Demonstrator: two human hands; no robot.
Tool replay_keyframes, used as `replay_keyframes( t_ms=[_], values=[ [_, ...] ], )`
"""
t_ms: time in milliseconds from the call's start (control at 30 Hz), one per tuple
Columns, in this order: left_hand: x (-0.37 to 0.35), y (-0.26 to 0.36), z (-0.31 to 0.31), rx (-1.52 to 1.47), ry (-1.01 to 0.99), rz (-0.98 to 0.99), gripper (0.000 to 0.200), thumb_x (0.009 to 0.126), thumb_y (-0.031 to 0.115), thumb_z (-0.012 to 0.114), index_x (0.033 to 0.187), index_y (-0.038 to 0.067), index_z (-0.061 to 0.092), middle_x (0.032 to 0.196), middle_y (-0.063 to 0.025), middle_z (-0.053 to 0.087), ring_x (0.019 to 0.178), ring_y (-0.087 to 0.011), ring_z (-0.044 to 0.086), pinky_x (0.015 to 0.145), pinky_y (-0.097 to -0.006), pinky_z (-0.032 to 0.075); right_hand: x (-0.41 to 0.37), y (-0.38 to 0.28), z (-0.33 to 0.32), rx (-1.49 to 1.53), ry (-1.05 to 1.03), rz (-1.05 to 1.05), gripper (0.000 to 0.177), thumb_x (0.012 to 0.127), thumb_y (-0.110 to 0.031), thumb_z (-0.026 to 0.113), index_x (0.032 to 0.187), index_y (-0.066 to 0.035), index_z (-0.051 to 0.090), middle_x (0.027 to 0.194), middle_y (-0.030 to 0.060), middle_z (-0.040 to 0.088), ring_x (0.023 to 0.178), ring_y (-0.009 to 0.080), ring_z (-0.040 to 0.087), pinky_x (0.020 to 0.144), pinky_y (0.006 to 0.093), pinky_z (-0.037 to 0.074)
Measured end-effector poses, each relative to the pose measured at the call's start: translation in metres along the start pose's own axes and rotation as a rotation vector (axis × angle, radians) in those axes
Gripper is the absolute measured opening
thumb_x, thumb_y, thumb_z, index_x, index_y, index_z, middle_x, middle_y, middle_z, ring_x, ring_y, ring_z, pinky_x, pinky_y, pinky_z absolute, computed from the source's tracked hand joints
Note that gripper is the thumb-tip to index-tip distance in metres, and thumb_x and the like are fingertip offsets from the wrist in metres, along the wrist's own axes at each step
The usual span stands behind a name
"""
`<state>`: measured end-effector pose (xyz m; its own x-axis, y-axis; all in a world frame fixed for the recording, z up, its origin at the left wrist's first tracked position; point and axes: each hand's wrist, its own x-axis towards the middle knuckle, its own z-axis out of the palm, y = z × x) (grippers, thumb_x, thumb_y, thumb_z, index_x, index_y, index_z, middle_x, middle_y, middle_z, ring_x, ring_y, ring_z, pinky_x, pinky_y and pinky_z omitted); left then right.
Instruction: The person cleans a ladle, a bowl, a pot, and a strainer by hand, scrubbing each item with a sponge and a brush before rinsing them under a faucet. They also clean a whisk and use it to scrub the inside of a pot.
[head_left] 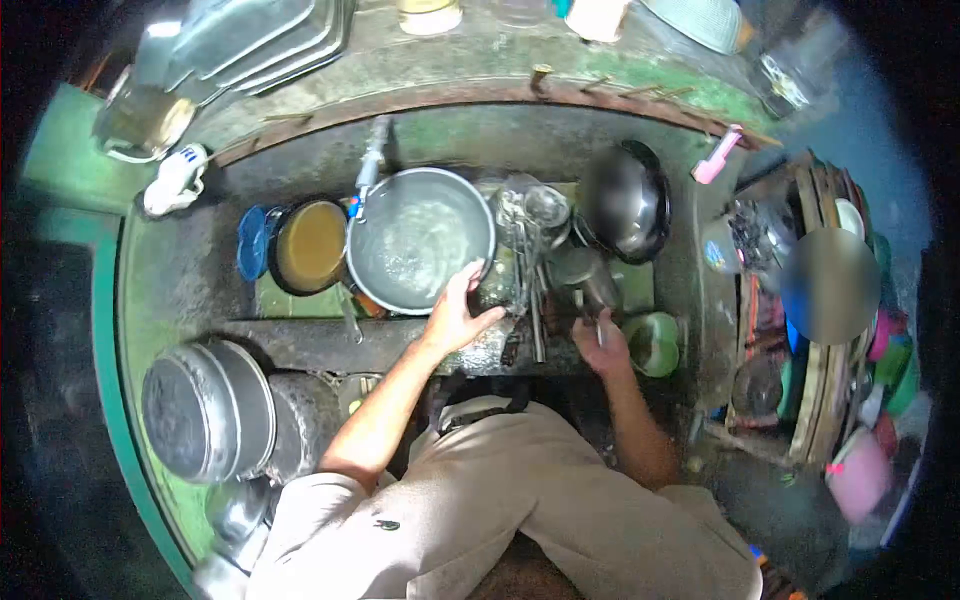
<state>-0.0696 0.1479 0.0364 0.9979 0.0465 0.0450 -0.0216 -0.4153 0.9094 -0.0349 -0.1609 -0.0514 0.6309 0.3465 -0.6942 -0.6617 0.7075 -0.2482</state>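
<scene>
A grey basin (420,240) of water stands at the centre of the work area, its surface rippled. My left hand (458,318) is at its lower right rim, fingers and thumb spread and nothing held. Just right of it lies a bundle of long metal utensils (538,310). My right hand (603,345) is below a metal cup (585,275), its fingers closed round something thin that I cannot make out. Beside that hand sits a green bowl (652,343).
Brown liquid fills a pot (312,247) left of the basin, beside a blue container (252,243). A dark wok (627,203) stands at the right. Large pots (205,410) sit at lower left. Trays (260,40) lean on the ledge; a wooden rack (815,390) holds items at right.
</scene>
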Motion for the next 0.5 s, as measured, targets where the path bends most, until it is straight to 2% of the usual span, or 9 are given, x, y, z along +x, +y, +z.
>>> replay_keyframes(
  t_ms=[67, 133, 200, 233, 300, 367, 400, 467, 500],
  values=[
    [-0.034, -0.035, -0.018, -0.045, 0.04, -0.161, 0.079, 0.075, 0.018, 0.081, 0.14, 0.003, 0.038, 0.129, -0.0177, 0.053, 0.113, -0.0255, 0.055, 0.097, -0.038, 0.046, 0.011, -0.008, -0.009, 0.227, -0.031, 0.01, 0.036, 0.1, -0.03, 0.05, 0.118, 0.0, 0.049, 0.101, 0.0167, 0.059, 0.092, 0.0296, 0.061, 0.082, 0.0452, 0.056],
    [-0.073, -0.044, -0.038, -0.115, 0.134, -0.375, 0.076, 0.076, 0.017, 0.08, 0.139, 0.003, 0.04, 0.119, -0.0114, 0.056, 0.103, -0.0188, 0.056, 0.093, -0.0339, 0.047, 0.011, -0.013, 0.007, 0.031, -0.019, -0.002, 0.033, 0.099, -0.025, 0.054, 0.118, 0.001, 0.051, 0.102, 0.0153, 0.059, 0.089, 0.0276, 0.062, 0.078, 0.0437, 0.057],
    [-0.117, -0.066, -0.047, -0.23, 0.294, -0.442, 0.072, 0.078, 0.014, 0.079, 0.139, 0.003, 0.041, 0.111, -0.0069, 0.056, 0.095, -0.0142, 0.054, 0.091, -0.0302, 0.047, 0.017, -0.012, 0.039, -0.715, -0.01, -0.213, 0.028, 0.097, -0.018, 0.056, 0.116, 0.002, 0.054, 0.102, 0.0142, 0.06, 0.08, 0.0237, 0.064, 0.073, 0.041, 0.059],
    [-0.138, -0.069, -0.052, -0.23, 0.341, -0.456, 0.067, 0.079, 0.01, 0.077, 0.137, 0.002, 0.042, 0.111, -0.0058, 0.056, 0.095, -0.0123, 0.053, 0.089, -0.0279, 0.048, 0.006, -0.004, 0.082, -0.878, -0.006, -0.299, 0.02, 0.093, -0.011, 0.059, 0.108, 0.001, 0.06, 0.093, 0.0098, 0.063, 0.071, 0.0191, 0.064, 0.067, 0.035, 0.058],
    [-0.174, -0.077, -0.05, -0.313, 0.44, -0.499, 0.059, 0.082, 0.006, 0.073, 0.134, 0.0, 0.045, 0.106, -0.0034, 0.055, 0.091, -0.0093, 0.053, 0.086, -0.0247, 0.048, 0.044, 0.016, 0.101, -1.251, -0.208, -0.264, 0.021, 0.091, -0.015, 0.062, 0.101, 0.003, 0.061, 0.09, 0.0075, 0.064, 0.08, 0.0157, 0.065, 0.068, 0.0278, 0.056],
    [-0.199, -0.07, -0.047, -0.292, 0.502, -0.56, 0.055, 0.084, 0.005, 0.071, 0.133, 0.0, 0.046, 0.104, -0.003, 0.056, 0.09, -0.0088, 0.053, 0.085, -0.0241, 0.047, 0.079, 0.045, 0.144, -1.64, -0.523, -0.373, 0.015, 0.089, -0.013, 0.065, 0.088, 0.001, 0.064, 0.075, 0.0042, 0.062, 0.065, 0.0121, 0.061, 0.059, 0.0247, 0.051],
    [-0.211, -0.068, -0.04, -0.368, 0.55, -0.561, 0.054, 0.084, 0.005, 0.071, 0.132, 0.0, 0.047, 0.104, -0.0033, 0.057, 0.089, -0.009, 0.053, 0.086, -0.0243, 0.047, 0.118, 0.076, 0.142, -1.305, -0.496, -0.09, 0.017, 0.09, -0.015, 0.066, 0.084, 0.001, 0.064, 0.072, 0.0036, 0.061, 0.062, 0.0117, 0.059, 0.055, 0.0246, 0.048],
    [-0.228, -0.056, -0.034, -0.243, 0.544, -0.621, 0.052, 0.085, 0.005, 0.07, 0.132, -0.001, 0.047, 0.108, -0.0053, 0.059, 0.092, -0.0104, 0.054, 0.086, -0.0249, 0.047, 0.164, 0.12, 0.164, -1.434, -0.419, 0.041, 0.023, 0.089, -0.019, 0.068, 0.089, 0.003, 0.061, 0.072, 0.007, 0.059, 0.06, 0.0176, 0.061, 0.061, 0.0295, 0.056],
    [-0.238, -0.053, -0.03, -0.301, 0.569, -0.638, 0.052, 0.085, 0.004, 0.069, 0.132, 0.0, 0.047, 0.108, -0.0051, 0.059, 0.092, -0.0104, 0.054, 0.087, -0.0251, 0.047, 0.19, 0.14, 0.161, -1.318, -0.336, 0.155, 0.024, 0.088, -0.019, 0.068, 0.087, 0.004, 0.063, 0.069, 0.0075, 0.06, 0.055, 0.0167, 0.059, 0.055, 0.03, 0.053]
  ],
)
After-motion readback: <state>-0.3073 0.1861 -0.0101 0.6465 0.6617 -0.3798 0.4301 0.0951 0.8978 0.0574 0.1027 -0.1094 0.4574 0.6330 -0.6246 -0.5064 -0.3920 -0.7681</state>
